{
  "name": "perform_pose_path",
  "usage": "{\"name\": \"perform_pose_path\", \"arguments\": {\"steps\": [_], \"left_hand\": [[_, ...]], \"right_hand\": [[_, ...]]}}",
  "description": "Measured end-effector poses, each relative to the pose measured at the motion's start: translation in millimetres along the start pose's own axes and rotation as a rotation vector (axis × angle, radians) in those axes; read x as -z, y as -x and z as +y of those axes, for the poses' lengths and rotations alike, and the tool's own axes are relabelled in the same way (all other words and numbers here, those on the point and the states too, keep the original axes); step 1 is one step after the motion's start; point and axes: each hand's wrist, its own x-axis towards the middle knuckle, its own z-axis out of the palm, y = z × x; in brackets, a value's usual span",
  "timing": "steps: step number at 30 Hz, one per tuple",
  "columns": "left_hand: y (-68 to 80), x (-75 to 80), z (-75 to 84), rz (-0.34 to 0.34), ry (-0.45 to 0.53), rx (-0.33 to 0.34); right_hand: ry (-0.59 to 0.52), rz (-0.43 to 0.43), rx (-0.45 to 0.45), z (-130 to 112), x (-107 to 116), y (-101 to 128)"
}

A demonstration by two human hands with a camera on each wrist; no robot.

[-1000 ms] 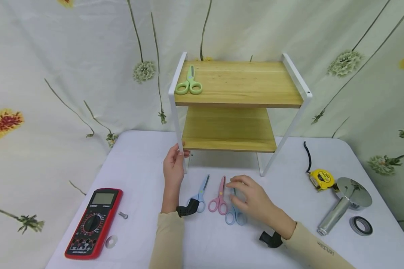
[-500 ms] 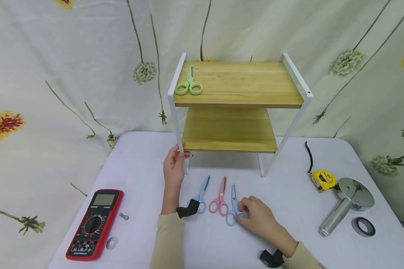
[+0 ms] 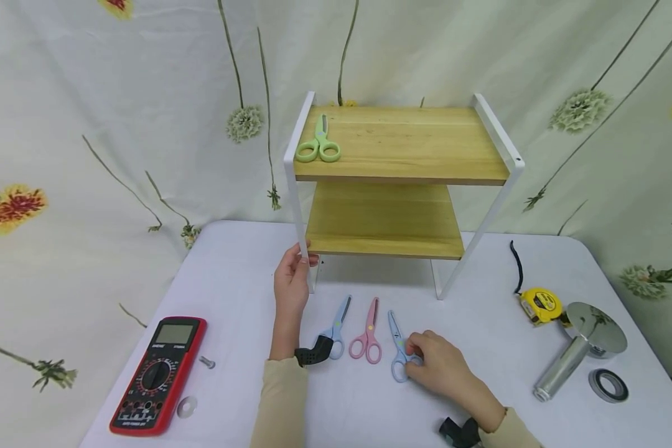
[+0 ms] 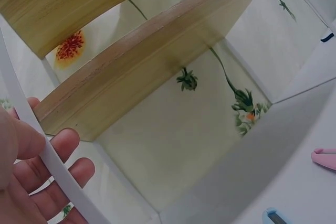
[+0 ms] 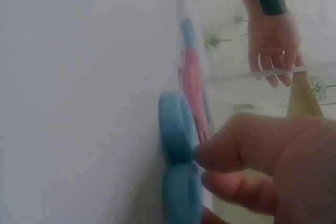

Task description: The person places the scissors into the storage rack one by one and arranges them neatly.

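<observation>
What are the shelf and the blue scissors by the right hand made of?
The shelf boards look like smooth wood, maybe veneer: grain lines show. Its white frame could be painted metal: thin, evenly coated bars. The blue scissors' handles look like smooth plastic: thick, rounded, one colour. Their blades are too small to tell.

Smooth, grained wood shelves [image 3: 403, 144] meet a frame [image 3: 499, 134] with a smooth white finish. The rightmost blue scissors [image 3: 400, 348] have plastic handles [image 5: 170, 124], smooth in the right wrist view. Toward the left edge of the table [image 3: 235, 267], a plastic meter [image 3: 158, 376] lies near a metal bolt [image 3: 207, 362]; toward the right edge, a mirror-bright metal tool [image 3: 596, 330] lies beside a glossy plastic tape measure [image 3: 541, 305]. Behind, matt cloth [image 3: 157, 81] hangs in soft creases.
</observation>
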Motion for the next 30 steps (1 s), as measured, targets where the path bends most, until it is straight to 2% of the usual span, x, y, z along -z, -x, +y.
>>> {"name": "perform_pose_path", "arguments": {"steps": [9,14,22,30], "left_hand": [[-0.7,0.3,-0.7,-0.002,0.006,0.001],[-0.9,0.4,-1.6,-0.006,0.014,0.009],[-0.3,0.8,-1.2,-0.008,0.007,0.015],[-0.6,1.3,-1.4,-0.009,0.007,0.016]], "right_hand": [[0.02,-0.024,-0.033,1,3,1],[0.011,-0.01,-0.039,0,0,2],[-0.081,-0.015,-0.054,4,2,0],[-0.163,-0.097,0.045,11,9,0]]}}
